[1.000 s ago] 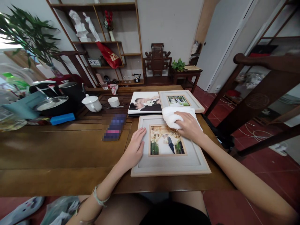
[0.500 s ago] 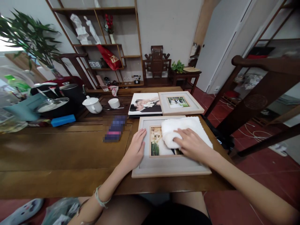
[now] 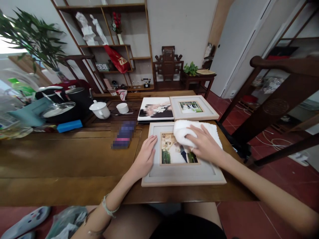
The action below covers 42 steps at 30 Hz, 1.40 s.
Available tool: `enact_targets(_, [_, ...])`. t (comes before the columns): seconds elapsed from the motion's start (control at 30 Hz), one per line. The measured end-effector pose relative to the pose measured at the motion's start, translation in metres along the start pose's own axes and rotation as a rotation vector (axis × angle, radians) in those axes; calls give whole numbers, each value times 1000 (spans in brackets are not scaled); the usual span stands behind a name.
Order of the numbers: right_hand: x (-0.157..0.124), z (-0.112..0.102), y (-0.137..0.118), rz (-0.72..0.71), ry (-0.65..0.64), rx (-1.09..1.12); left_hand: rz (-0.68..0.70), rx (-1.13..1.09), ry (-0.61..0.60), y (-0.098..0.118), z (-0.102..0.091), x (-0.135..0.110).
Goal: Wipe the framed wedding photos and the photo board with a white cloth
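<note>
Since the earlier frame, the white cloth (image 3: 183, 127) has shifted toward the far edge of the near picture frame (image 3: 176, 174), uncovering more of the photograph (image 3: 169, 154) set within it, and the right hand (image 3: 206, 146) has travelled with it. We find this picture frame lying flat on the wooden surface (image 3: 74, 159), close to the near edge, with a pale border and a light grey inner mount. We see the cloth bunched over its far right corner and part of the photograph; whether it also touches the frame behind, we cannot tell.

On the right hand we note bent, slightly spread fingers closed over the cloth, a thick fold bulging at their left. On the left hand (image 3: 145, 159) we note straight fingers, held close together and resting along the frame's left border without grasping it.

Just beyond, we observe a second framed picture (image 3: 191, 108), with a white-edged portrait panel (image 3: 159, 114) at its left. Farther left we see a pixelated dark blue item (image 3: 123, 132), a small white bowl (image 3: 122, 108), a lidded white cup (image 3: 100, 110) and a blue block (image 3: 69, 125). At the right stands a dark wooden chair (image 3: 267, 103).
</note>
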State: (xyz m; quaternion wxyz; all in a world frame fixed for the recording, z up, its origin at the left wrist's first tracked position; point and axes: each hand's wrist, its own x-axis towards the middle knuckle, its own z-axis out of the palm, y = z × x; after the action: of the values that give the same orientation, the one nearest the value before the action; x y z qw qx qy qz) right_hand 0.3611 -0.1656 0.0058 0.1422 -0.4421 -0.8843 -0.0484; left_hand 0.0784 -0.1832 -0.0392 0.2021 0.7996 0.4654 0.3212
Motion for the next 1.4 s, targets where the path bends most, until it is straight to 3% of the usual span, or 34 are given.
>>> enact_targets(0.13, [30,4,21,82,-13,-88,-4,2,-16,0,0,0])
enact_targets(0.23, [29,-1,9,43,-88,-86,-10,5,-25,0,0,0])
enact_targets(0.33, [5,-14,-23,-29,-170,-25,-14,13,-23,1,1,0])
enact_targets(0.47, [-42,-36,-71,-6,-298,102,-12,15,-10,1,2,1])
enact_targets(0.6, [-64,-38,-91,-47,-277,200,-2,16,-11,0,1,1])
enact_targets(0.7, [-52,-24,-76,-40,-201,156,16,24,-32,0,-1,2])
enact_targets(0.93, [13,-1,-1,88,-27,-9,43,9,-43,1,-4,1])
enact_targets(1.07, [36,0,10,127,-41,-54,44,9,-50,2,-4,1])
enact_targets(1.2, [23,-16,-19,32,-178,-17,25,22,-65,4,-4,2])
enact_targets(1.4, [-40,-54,-83,-72,-360,252,15,31,-62,3,-3,3])
